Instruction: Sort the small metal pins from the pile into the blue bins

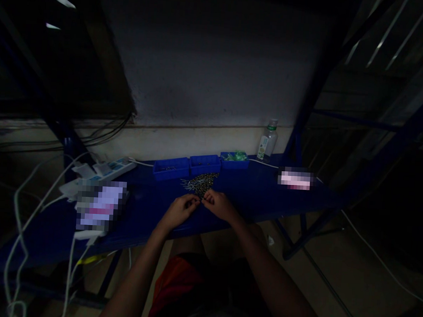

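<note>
My left hand (181, 210) is over the front part of the blue table, its thumb and fingers pinched together. Close beside it, my right hand (219, 204) is pinched too, and the fingertips of both hands nearly meet. Whatever they grip is too small and dark to name. Just beyond the fingertips lies a heap of small dark brass-coloured pieces (206, 181). Thin silvery pins (188, 184) stick out at the heap's left side.
Behind the heap stand three blue bins: the left bin (171, 168), the middle bin (204, 165) and the right bin (234, 160) with green-tinted clear bits. A bottle (267, 141) is at the back right. A power strip (113, 168) with cables lies left, near a pixelated object (100, 205).
</note>
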Demonstrator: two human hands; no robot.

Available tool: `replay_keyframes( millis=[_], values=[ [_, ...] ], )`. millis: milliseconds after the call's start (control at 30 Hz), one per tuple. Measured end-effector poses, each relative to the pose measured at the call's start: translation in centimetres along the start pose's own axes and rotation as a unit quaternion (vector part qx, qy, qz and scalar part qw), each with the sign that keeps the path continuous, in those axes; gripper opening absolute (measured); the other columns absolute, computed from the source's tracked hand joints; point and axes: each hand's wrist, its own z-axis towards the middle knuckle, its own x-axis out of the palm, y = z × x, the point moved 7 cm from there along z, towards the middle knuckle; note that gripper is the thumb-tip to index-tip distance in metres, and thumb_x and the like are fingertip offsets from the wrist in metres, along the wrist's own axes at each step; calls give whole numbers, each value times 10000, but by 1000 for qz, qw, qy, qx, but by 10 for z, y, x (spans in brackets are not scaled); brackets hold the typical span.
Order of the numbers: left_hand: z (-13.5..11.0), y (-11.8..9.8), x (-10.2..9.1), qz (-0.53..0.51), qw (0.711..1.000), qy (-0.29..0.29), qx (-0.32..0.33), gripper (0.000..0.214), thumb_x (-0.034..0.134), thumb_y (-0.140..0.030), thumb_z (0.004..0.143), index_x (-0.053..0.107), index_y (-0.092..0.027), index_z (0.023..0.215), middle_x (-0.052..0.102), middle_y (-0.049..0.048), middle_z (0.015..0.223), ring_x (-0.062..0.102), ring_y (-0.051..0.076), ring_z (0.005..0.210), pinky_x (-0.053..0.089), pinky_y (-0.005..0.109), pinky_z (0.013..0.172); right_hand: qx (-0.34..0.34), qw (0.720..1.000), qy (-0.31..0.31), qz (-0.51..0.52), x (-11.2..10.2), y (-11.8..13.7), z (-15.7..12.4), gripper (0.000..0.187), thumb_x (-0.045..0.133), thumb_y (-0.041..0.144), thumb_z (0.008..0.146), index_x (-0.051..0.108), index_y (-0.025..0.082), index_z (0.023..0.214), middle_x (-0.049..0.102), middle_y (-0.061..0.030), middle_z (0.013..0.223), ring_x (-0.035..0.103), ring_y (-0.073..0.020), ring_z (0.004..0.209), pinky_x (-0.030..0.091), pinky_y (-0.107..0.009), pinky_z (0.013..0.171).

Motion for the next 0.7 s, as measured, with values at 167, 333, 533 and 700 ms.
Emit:
replay_keyframes(
  millis=[167,333,533,700],
  values=[
    [1,-2,3,-15,999,24,16,317,404,-343,854,638,-182,993,656,55,987,589,186,883,433,260,782,-10,1000,5,11,1,1,-1,99,545,283,799,537,191,835,612,11,733,569,-104,663,406,-198,614],
    [1,3,5,-17,1000,25,7,305,412,-347,850,640,-184,973,663,47,962,596,182,855,439,254,750,-9,999,33,26,6,-2,0,102,575,286,791,573,196,839,636,3,774,591,-114,704,418,-201,637],
    [1,5,4,-14,999,28,-7,285,459,-360,825,649,-176,932,674,37,887,592,164,741,429,234,645,-14,998,56,28,6,3,-2,88,550,241,813,609,198,862,657,-4,821,605,-118,743,425,-203,665],
    [2,6,2,-23,1000,10,-11,292,475,-386,813,646,-161,885,669,28,806,583,152,689,418,228,624,-37,998,50,19,2,9,-2,130,508,211,838,620,209,903,661,-7,899,604,-120,811,422,-209,720]
  ],
)
